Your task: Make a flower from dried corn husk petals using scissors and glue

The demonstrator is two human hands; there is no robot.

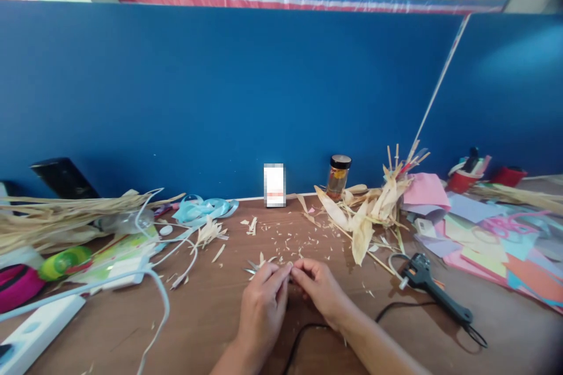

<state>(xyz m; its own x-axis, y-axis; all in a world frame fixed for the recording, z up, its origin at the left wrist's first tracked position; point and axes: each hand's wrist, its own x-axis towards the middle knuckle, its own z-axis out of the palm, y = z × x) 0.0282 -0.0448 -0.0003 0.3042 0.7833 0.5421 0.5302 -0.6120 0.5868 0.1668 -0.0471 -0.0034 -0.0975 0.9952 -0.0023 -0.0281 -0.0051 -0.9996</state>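
My left hand [266, 299] and my right hand [319, 290] meet above the near middle of the table, thumbs and fingers pinched together. Whatever sits between the fingertips is too small and too covered to name; only a pale speck shows. Just beyond my left hand lies a metal tool with pointed tips [251, 268], partly hidden by the hand. Small pale scraps [303, 243] are scattered on the wood past both hands. To the right of my right hand rests a black glue gun [435, 290], its cord passing under my right forearm.
Dried corn husks [363, 225] and a lidded jar [338, 176] stand back right, with coloured paper [479, 246] beyond. Blue ribbon [204, 209], white cables and a power strip [41, 334] lie left. A blue partition [281, 88] closes off the back.
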